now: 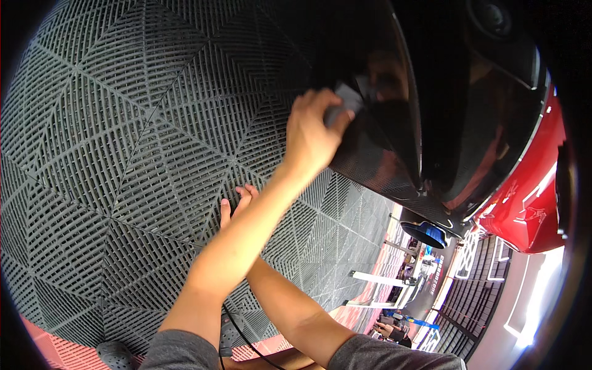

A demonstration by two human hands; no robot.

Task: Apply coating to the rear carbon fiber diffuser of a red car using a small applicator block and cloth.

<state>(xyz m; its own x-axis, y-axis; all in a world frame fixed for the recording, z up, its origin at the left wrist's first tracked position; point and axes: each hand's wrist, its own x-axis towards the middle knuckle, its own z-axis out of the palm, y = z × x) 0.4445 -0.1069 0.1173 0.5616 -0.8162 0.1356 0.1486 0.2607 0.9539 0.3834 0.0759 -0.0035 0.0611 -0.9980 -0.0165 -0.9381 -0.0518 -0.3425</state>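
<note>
My left hand (312, 129) pinches a small grey pad or folded cloth (347, 99) between thumb and fingers. The pad is against the glossy black lower bodywork (384, 125) of a car, and its reflection shows there. Slight blur covers this hand. Below it, my right hand (238, 206) is partly hidden behind my left forearm, which crosses over the right one. Its visible fingers are spread over the dark grey slatted floor tiles (152, 152) and hold nothing visible; whether they touch the floor I cannot tell. Woven carbon fibre (370, 173) shows along the bodywork's lower edge.
A blue-tinted exhaust tip (425, 233) juts out below the bodywork. Red body panels (522, 217) rise at the right. A black cable (245, 340) hangs near my legs, beside a grey clog (115, 355). Farther off are a white metal frame (384, 280) and another person (393, 332).
</note>
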